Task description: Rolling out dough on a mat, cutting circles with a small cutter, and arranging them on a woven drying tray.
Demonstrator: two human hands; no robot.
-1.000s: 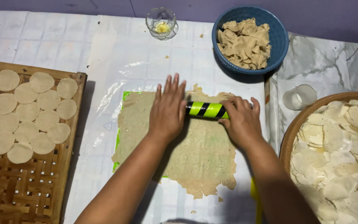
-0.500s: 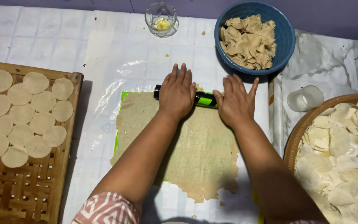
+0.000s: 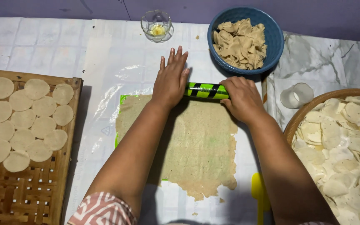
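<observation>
White plastic-covered worktop [image 3: 55,46] under a purple wall. Rolling step in hand: green-and-black striped roller [image 3: 207,90] at the far edge of a thin tan dough sheet [image 3: 192,141], which lies on a green mat. Left hand [image 3: 171,79] pressed flat on one end, fingers straight and slightly apart; right hand [image 3: 242,98] curled over the other end. Next, probably an even pull back toward the body, light pressure to spare the ragged near edge. Blue bowl of dough scraps [image 3: 242,39] just beyond the roller, limiting forward travel; small glass dish [image 3: 157,26] near. Woven tray of cut rounds [image 3: 26,116] left, basket of rounds [image 3: 342,141] and clear cup [image 3: 296,95] right.
</observation>
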